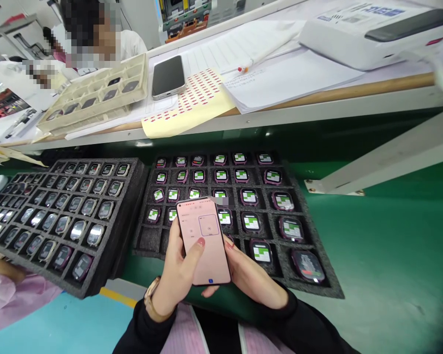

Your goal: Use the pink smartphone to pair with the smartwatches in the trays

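Phone [212, 253] sits in my left hand [179, 275], thumb over its screen, right hand [253, 275] gripping its right edge, above the right foam tray's [149, 240] near side. Loose grip could drop it on watches [261, 251]; stray thumb could mis-tap.

I can't make out a single word here. The box [354, 42] carries blue print and a square code (both slanted away from me), the held phone [213, 250] shows text too small to read, and writing on the paper [276, 83] blurs. The yellow sheet [194, 101] bears rows of red arrow-like marks.
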The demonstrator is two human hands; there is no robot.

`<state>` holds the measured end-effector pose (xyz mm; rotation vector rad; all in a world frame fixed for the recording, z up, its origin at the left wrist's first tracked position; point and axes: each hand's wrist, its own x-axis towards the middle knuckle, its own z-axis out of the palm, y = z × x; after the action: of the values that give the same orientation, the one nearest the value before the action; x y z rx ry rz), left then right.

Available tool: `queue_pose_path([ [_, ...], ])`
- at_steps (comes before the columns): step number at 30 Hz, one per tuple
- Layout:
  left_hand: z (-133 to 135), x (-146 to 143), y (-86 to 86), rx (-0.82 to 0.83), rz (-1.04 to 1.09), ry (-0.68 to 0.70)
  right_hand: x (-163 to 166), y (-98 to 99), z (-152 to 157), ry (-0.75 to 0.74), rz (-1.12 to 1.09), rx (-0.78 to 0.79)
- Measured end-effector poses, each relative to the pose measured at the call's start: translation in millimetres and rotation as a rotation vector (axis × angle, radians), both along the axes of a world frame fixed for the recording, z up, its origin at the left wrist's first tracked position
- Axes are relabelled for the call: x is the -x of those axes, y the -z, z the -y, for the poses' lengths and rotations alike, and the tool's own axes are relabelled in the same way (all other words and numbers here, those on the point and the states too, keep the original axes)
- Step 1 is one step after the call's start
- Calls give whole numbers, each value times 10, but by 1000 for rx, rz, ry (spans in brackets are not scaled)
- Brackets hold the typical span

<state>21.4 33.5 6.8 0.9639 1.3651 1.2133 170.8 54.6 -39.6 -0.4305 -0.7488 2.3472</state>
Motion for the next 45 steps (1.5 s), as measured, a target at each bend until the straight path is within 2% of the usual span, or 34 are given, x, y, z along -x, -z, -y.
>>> queue_pose_path([
  [30,1,26,-10,-15,51,13,-30,-64,-30,-23,16,21],
  [36,10,88,44,-19,20,23,-23,-90,-40,9,-20,13],
  [40,35,113,86,6,20,25,-27,-72,-40,4,-34,2],
  [45,44,91,38,-41,18,56,-27,-35,-29,8,-28,6],
])
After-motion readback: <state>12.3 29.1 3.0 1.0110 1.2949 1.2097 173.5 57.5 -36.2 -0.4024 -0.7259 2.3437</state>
